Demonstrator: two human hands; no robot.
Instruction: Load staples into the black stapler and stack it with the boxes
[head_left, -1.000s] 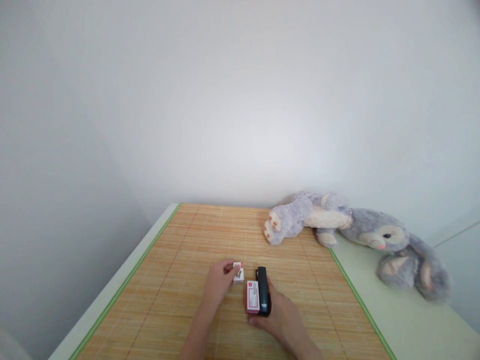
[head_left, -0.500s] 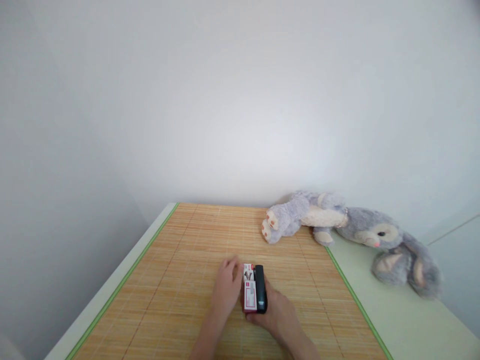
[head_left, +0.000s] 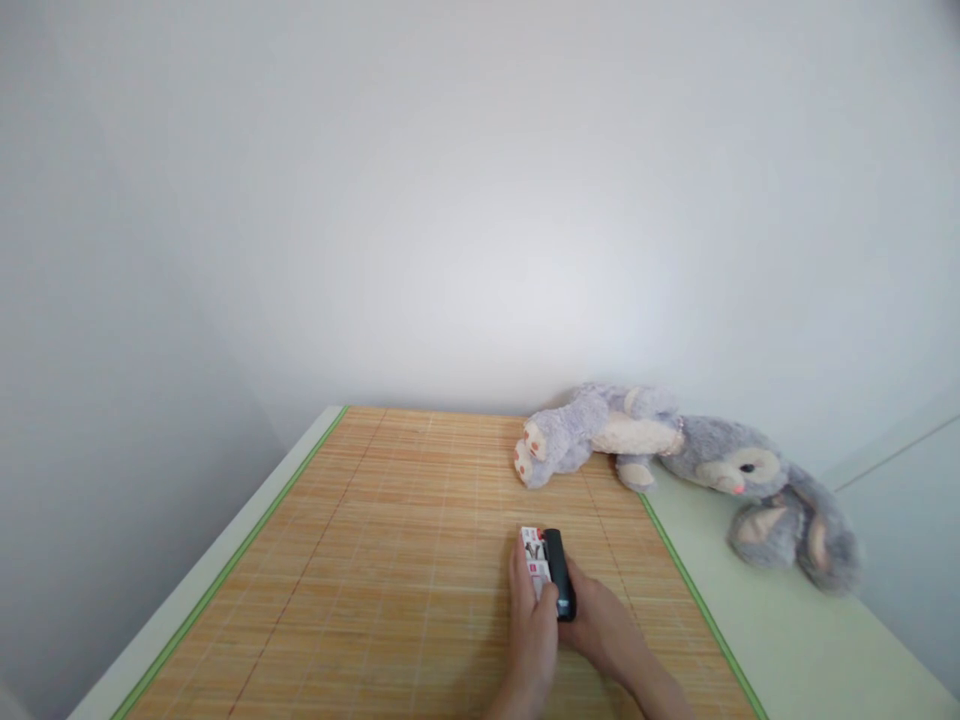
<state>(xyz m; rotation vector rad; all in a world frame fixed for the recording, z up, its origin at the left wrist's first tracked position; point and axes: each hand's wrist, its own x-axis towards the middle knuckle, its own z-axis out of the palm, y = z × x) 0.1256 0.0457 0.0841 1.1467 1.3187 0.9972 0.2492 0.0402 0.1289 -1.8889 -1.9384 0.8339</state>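
A black stapler [head_left: 559, 580] lies on the bamboo mat [head_left: 390, 580] with small white-and-red boxes [head_left: 535, 560] pressed against its left side. My left hand [head_left: 534, 630] rests over the boxes from the left, fingers laid along them. My right hand [head_left: 604, 625] closes around the stapler from the right and behind. Both hands hold the stapler and boxes together as one bundle on the mat.
A grey plush rabbit [head_left: 675, 450] lies on its side at the mat's far right corner, partly on the pale green table [head_left: 787, 650]. The mat has green edging. White walls stand behind and to the left.
My left hand brought a small box against the other box beside the stapler. Both hands then slid the bundle to the right on the mat.
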